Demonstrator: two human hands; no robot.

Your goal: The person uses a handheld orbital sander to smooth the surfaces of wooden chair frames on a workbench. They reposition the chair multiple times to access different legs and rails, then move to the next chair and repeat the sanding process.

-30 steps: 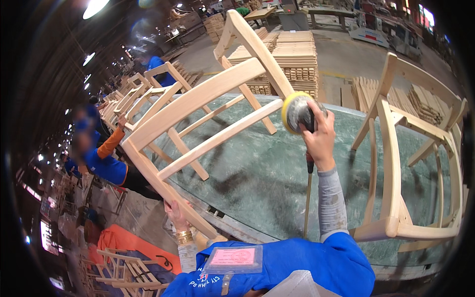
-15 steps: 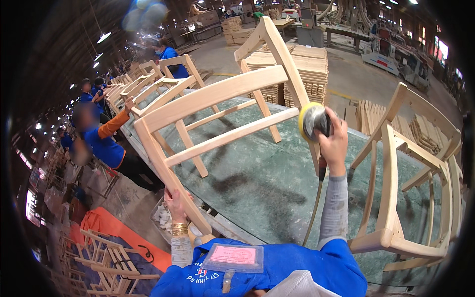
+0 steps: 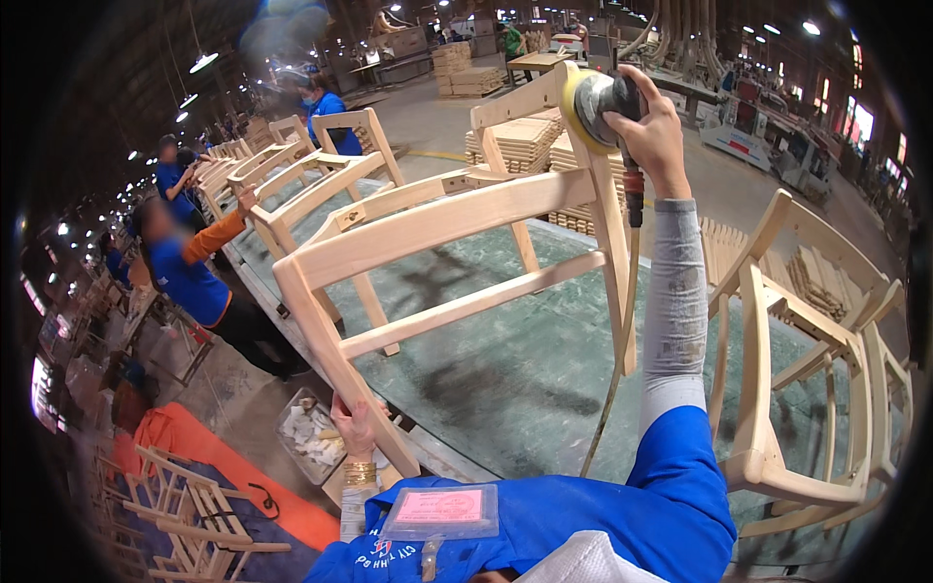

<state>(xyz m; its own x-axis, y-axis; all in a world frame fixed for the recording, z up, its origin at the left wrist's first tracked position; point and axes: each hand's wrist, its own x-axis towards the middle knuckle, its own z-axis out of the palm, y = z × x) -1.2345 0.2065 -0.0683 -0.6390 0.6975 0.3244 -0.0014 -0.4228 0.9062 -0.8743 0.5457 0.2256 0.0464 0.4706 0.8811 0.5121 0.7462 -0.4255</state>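
Note:
A pale wooden chair frame (image 3: 457,222) stands tilted on the green worktable in front of me. My left hand (image 3: 356,428) grips the lower end of its near left leg, fingers partly hidden behind the wood. In my right hand (image 3: 656,131) is a round sander (image 3: 601,105) with a yellow pad and a dark body. The pad rests against the upper part of the frame's right-hand post, near the top corner. A thin hose (image 3: 619,360) hangs from the sander down across the table.
Another chair frame (image 3: 758,389) stands at the right on the green tabletop (image 3: 486,389). More chair frames line the table's far left, where a co-worker (image 3: 194,277) touches one. A tray of scraps (image 3: 313,437) sits by the table's left edge. Stacked wooden parts (image 3: 525,141) lie beyond.
My right hand has carried the sander up along the right-hand post, from the crossbar's level to near the top. The chair frame has shifted slightly; my left hand stays on the leg.

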